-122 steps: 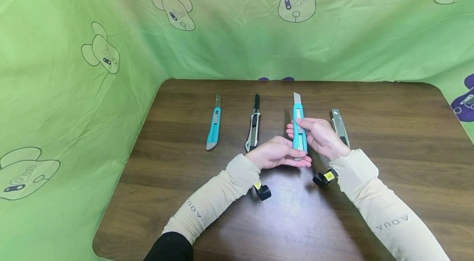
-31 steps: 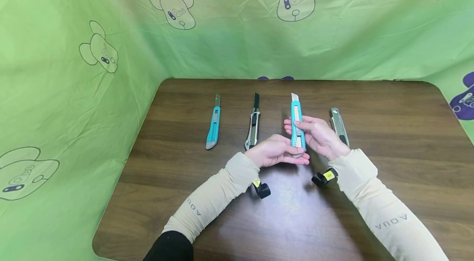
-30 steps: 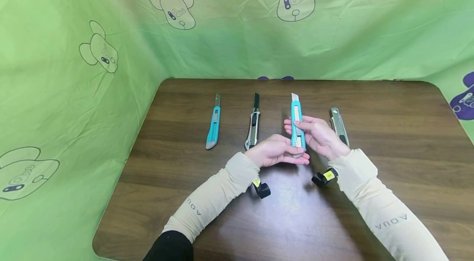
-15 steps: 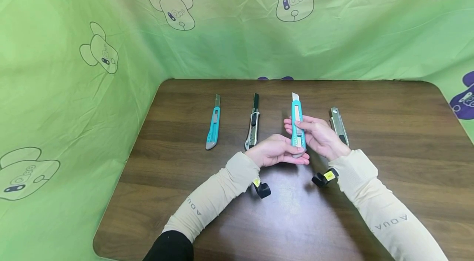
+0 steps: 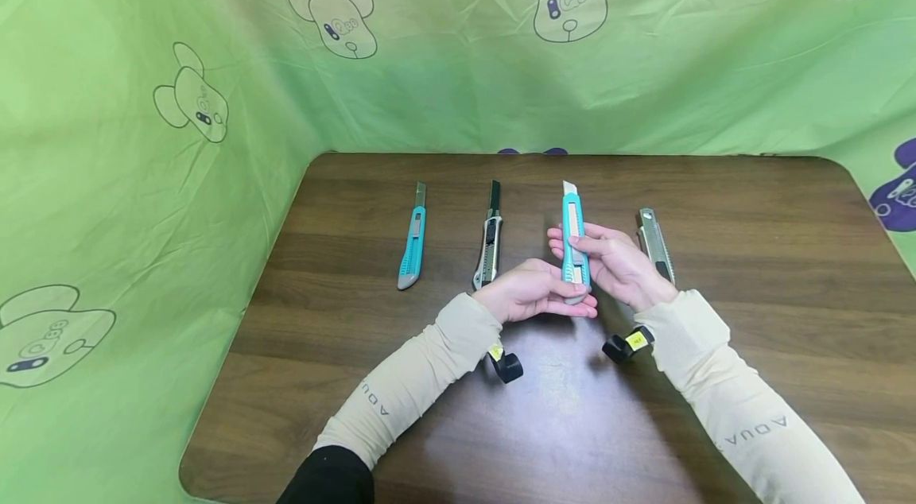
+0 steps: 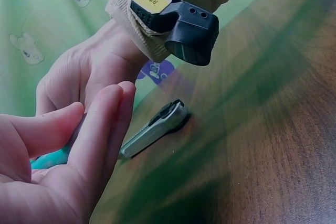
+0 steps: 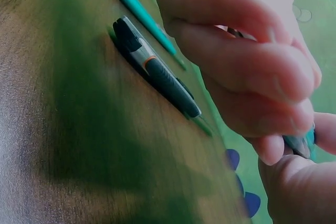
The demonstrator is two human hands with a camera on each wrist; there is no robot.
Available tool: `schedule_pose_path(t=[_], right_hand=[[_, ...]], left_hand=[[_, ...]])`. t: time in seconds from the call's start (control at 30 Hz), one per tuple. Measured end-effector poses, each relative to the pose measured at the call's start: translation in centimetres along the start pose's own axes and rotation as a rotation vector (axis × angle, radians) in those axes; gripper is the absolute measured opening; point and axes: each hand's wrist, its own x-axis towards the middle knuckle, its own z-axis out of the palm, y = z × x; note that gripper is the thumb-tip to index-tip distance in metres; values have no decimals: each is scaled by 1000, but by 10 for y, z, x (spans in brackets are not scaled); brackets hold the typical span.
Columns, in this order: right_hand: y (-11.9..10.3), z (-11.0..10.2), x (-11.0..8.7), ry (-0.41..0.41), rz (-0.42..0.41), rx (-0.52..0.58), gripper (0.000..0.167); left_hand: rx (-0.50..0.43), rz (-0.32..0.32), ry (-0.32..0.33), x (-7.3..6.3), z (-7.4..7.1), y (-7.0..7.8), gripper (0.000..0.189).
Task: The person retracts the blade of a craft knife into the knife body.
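Turquoise cutter (image 5: 576,265), left of the silver cutter (image 5: 654,242), was pinched by left hand (image 5: 534,293) and right hand (image 5: 621,264); slightly less blade (image 5: 569,188) was exposed than seconds earlier, suggesting retraction.

Cream lettered sleeves (image 5: 415,389), black wrist cameras (image 5: 506,367)
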Motion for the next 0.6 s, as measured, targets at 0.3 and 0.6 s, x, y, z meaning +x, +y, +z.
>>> schedule_pose_path(t=[0.3, 0.6], right_hand=[[1, 0, 1, -17, -5, 7, 25], [2, 0, 2, -27, -11, 10, 36]], left_hand=[[-2, 9, 4, 1, -1, 0, 31], [-9, 12, 0, 2, -3, -1, 35]])
